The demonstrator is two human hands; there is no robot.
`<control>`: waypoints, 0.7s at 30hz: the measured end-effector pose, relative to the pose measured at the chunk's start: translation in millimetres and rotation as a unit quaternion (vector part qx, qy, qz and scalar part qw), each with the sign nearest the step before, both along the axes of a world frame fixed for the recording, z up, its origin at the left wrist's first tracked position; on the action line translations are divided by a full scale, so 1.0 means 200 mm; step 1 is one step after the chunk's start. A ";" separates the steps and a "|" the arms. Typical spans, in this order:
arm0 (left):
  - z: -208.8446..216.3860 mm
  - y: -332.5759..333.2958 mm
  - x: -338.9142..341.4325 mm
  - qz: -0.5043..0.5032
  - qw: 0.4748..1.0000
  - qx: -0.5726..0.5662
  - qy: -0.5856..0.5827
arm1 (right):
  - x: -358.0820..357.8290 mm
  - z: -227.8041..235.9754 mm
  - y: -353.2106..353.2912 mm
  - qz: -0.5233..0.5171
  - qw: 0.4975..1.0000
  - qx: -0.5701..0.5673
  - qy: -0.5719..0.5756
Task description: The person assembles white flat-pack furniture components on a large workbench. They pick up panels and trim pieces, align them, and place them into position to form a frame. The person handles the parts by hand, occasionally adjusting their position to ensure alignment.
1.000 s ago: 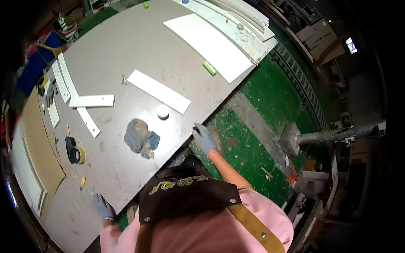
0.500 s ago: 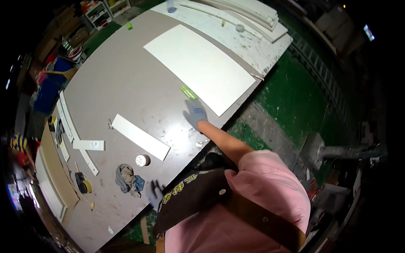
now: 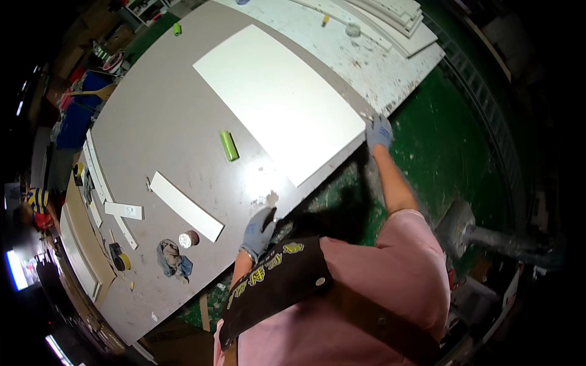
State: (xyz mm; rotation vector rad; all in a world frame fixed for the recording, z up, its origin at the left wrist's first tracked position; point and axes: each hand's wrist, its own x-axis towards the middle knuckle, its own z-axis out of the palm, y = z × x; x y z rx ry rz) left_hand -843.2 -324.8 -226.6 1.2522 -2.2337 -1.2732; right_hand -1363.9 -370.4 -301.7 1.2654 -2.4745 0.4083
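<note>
My left hand (image 3: pixel 259 232), in a grey glove, is open at the table's near edge, its fingers loosely bent and nothing seen in them. My right hand (image 3: pixel 379 131), gloved alike, reaches to the near right corner of a large white panel (image 3: pixel 281 104). Its fingers look stretched out next to a small slim stick-like piece (image 3: pixel 366 116); whether they touch it I cannot make out. Left of the panel, apart from its edge, lies a green block-like piece (image 3: pixel 229 146). The panel rests flat on the grey table (image 3: pixel 152 110).
A narrow white board (image 3: pixel 186 206), a small round tub (image 3: pixel 188 238) and a crumpled rag (image 3: pixel 174 258) lie on the left. White strips (image 3: pixel 101 165) and a tape measure (image 3: pixel 122 261) are farther left. Stacked white boards (image 3: pixel 397 21) stand at the far right. Another person (image 3: pixel 39 207) is beyond the table's left side.
My right hand has let go of the green piece, now farther from the panel, and moved right to the panel's corner. My left hand has come up beside the table edge. The view has shifted.
</note>
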 end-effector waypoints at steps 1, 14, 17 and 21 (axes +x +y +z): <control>0.00 0.00 -0.01 0.001 0.999 0.033 -0.009 | -0.05 0.05 -0.01 -0.009 0.995 0.074 -0.065; -0.23 -0.20 -0.35 0.088 0.976 0.148 0.133 | -0.17 0.24 -0.56 0.058 0.955 -0.010 -0.290; -0.43 -0.25 -0.47 0.008 0.979 -0.180 0.096 | 0.03 -0.01 -0.43 0.109 0.963 0.024 -0.247; -0.40 -0.24 -0.51 0.170 0.970 0.108 0.137 | 0.51 0.17 -0.35 0.040 0.970 0.061 -0.232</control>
